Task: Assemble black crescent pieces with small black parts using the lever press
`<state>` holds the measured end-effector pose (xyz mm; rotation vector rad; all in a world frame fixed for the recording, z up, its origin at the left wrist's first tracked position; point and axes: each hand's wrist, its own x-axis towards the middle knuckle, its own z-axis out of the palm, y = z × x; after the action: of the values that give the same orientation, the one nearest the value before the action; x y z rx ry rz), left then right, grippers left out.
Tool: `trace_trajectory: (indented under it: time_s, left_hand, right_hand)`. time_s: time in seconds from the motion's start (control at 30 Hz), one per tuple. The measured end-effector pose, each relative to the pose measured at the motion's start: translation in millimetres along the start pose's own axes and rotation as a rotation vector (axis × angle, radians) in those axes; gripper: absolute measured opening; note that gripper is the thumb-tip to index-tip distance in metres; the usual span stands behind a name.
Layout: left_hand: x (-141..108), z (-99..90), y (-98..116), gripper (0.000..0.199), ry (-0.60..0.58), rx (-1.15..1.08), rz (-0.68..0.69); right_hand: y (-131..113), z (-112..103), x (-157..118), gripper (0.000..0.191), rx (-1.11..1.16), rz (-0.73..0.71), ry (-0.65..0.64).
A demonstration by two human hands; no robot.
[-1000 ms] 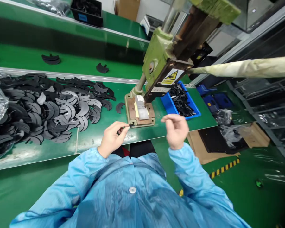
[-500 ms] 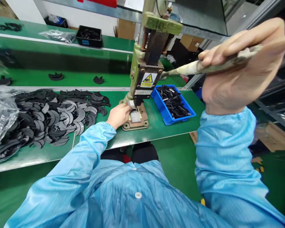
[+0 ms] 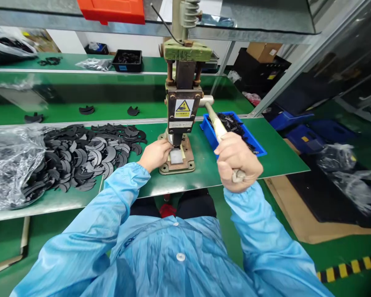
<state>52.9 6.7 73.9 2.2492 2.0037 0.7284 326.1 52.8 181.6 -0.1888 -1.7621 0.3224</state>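
A hand-operated arbor press (image 3: pixel 172 99), green and black with a yellow warning label, stands at the middle of the bench. My right hand (image 3: pixel 238 163) is wrapped round its pale lever (image 3: pixel 215 121), which slants down toward me. My left hand (image 3: pixel 155 154) is at the left of the press base (image 3: pixel 188 159), fingertips together close beside the lowered ram (image 3: pixel 178 140). Whatever those fingertips hold is hidden. In front of the ram, a light grey block (image 3: pixel 176 156) sits on the base. Left of this hand lies a heap of black curved parts (image 3: pixel 89 154).
Right of the press is a blue bin (image 3: pixel 207 133) of black parts. A clear plastic bag (image 3: pixel 12 165) covers the heap's left end. Three single curved parts, one being this piece (image 3: pixel 86 109), lie behind it. A black bin (image 3: pixel 127 62) stands farther back.
My right hand has swung the lever from raised to low, closing its fingers round the handle. The ram has come down. My left hand stays at the base. The view has shifted.
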Motion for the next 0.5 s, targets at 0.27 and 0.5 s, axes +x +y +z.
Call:
trace_trajectory:
  time_s: [0.27, 0.5]
  left_hand:
    - [-14, -21.4, -45, 0.034, 0.062, 0.08, -0.185]
    - [-34, -30.4, -80, 0.04, -0.154, 0.205, -0.326]
  right_hand:
    - [11, 5, -31, 0.042, -0.049, -0.006, 0.05]
    - [12, 8, -27, 0.033, 0.071, -0.083, 0.096]
